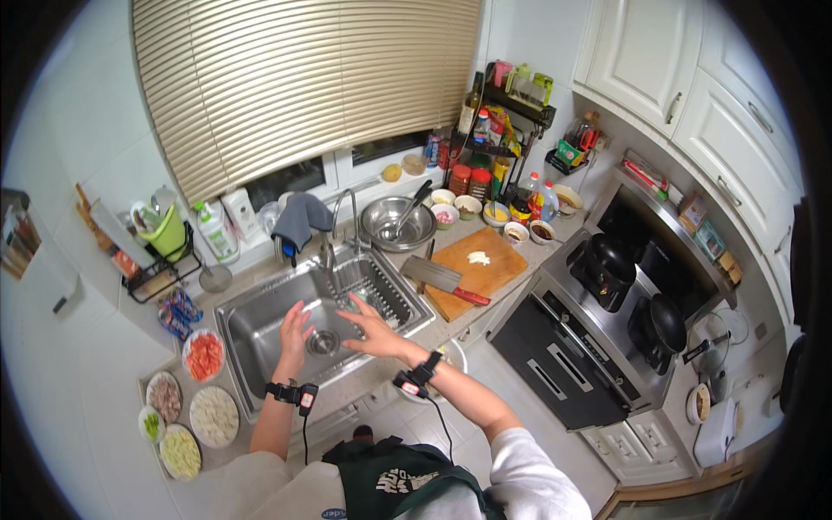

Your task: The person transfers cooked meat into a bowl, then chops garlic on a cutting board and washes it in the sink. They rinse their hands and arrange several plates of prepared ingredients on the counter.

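Observation:
Both hands are held up over the stainless steel sink (260,325), with nothing in them. My left hand (294,335) is above the basin's left part, palm turned inward and fingers apart. Across from it, my right hand (374,333) has its fingers spread, near the drain (323,342). A wire drain rack (390,296) sits in the sink's right side, partly hidden by the right hand. The faucet (327,253) rises at the back, beside a grey cloth (302,221). Each wrist wears a black strap with a small cabled device.
Right of the sink, a cleaver (442,276) lies across a wooden cutting board (500,253) holding chopped white pieces (479,258). Steel bowls (398,224) stand behind. Plates of diced red food (203,355) and white cubes (214,416) are at left. A stove (624,312) holds two black pans.

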The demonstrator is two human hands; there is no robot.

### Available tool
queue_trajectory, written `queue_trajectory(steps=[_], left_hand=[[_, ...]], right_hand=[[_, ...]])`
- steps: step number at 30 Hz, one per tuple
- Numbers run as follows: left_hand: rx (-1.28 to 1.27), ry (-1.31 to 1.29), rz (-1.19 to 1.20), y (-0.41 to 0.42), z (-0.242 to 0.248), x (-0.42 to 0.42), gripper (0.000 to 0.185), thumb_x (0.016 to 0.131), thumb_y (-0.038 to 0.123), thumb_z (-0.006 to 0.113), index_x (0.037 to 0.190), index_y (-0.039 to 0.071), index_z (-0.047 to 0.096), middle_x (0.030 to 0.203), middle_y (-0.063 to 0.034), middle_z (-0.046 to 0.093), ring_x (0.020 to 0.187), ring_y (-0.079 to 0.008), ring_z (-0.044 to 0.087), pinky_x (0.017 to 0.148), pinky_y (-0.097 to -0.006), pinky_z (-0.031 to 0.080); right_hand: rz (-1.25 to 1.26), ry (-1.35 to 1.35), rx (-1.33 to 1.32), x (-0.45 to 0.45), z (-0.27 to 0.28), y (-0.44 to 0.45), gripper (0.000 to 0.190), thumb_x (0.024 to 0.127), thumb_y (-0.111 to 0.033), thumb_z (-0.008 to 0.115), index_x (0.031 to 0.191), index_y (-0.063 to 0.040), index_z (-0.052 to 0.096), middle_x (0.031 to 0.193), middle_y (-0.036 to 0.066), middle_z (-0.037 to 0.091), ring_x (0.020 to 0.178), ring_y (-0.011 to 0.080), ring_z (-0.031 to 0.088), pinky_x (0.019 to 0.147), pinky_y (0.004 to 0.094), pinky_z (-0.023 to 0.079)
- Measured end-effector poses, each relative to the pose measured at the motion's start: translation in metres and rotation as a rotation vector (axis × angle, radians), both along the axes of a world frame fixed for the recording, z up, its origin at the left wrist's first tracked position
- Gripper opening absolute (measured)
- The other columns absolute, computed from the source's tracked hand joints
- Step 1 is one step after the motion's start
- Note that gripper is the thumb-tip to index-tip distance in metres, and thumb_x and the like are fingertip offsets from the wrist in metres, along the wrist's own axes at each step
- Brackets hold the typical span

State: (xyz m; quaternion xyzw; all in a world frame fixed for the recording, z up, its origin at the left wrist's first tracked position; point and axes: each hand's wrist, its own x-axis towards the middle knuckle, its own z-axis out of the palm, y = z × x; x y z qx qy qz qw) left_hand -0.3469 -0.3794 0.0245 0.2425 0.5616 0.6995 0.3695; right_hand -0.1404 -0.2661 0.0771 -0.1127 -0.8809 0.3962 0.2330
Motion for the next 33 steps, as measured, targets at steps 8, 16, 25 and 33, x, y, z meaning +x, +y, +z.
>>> queue_trajectory(steps=[8,16,25,33], left_hand=[[0.271,-0.455,-0.240,0.083,-0.011,-0.108,0.052,0.099,0.033,0.038,0.145,0.010,0.033,0.150,-0.0118,0.030,0.138,-0.0260,0.029,0.112,-0.0470,0.023],[0.073,-0.416,-0.101,0.117,-0.006,-0.117,0.045,0.098,0.036,0.045,0.137,0.013,0.044,0.135,-0.0020,0.049,0.124,-0.0116,0.043,0.103,-0.0372,0.030],[0.095,-0.600,-0.160,0.145,0.038,-0.101,0.057,0.098,0.047,0.033,0.127,0.000,0.048,0.126,-0.0087,0.053,0.119,-0.0208,0.050,0.102,-0.0351,0.038],[0.420,-0.493,-0.259,0.137,-0.003,-0.112,0.061,0.097,0.048,0.030,0.129,-0.001,0.045,0.130,-0.0104,0.050,0.122,-0.0224,0.047,0.105,-0.0357,0.036]], right_hand=[[-0.173,0.016,0.293,-0.204,-0.016,0.089,0.041,0.064,-0.024,0.069,0.103,-0.010,0.071,0.146,0.032,0.023,0.136,0.0482,0.020,0.110,0.0543,0.021],[-0.347,-0.102,0.239,-0.236,-0.020,0.101,0.030,0.071,-0.022,0.068,0.090,0.001,0.068,0.126,0.019,0.051,0.118,0.0328,0.045,0.091,0.0465,0.040],[-0.268,0.111,0.316,-0.175,0.046,0.058,0.020,0.063,-0.020,0.061,0.058,-0.001,0.065,0.057,0.019,0.059,0.056,0.0377,0.059,0.055,0.0451,0.047],[-0.369,0.445,0.099,-0.148,0.086,0.028,0.029,0.068,-0.030,0.074,0.077,-0.006,0.061,0.090,0.014,0.064,0.074,0.0246,0.062,0.059,0.0378,0.045]])
